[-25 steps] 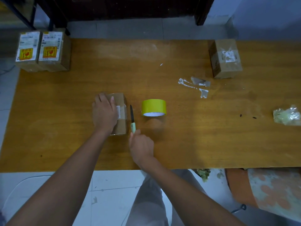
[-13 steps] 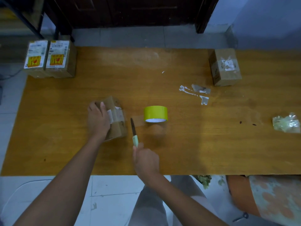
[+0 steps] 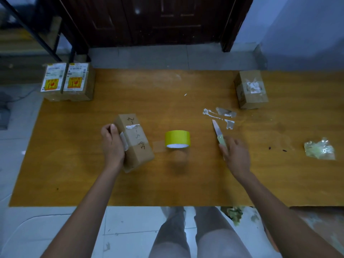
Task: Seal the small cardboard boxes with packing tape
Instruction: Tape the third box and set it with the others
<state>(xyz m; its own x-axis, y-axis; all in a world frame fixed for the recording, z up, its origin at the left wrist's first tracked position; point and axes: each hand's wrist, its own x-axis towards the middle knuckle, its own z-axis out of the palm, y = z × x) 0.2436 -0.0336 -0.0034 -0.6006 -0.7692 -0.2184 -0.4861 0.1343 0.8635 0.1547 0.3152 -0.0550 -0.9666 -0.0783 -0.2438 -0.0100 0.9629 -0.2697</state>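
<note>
Head view: the left hand (image 3: pixel 112 146) grips the small cardboard box (image 3: pixel 135 142), tilted up off the counter (image 3: pixel 74 164), fingers curled over its taped side. The right hand (image 3: pixel 235 153) rests on the counter, fingers loosely extended against the handle of the knife (image 3: pixel 219 134); whether it grasps the handle cannot be told. The yellow packing tape roll (image 3: pixel 177 139) stands between both hands. Recommended procedure: set the box flat with the open seam upward, release the knife clear of the work area, then take up the roll.
</note>
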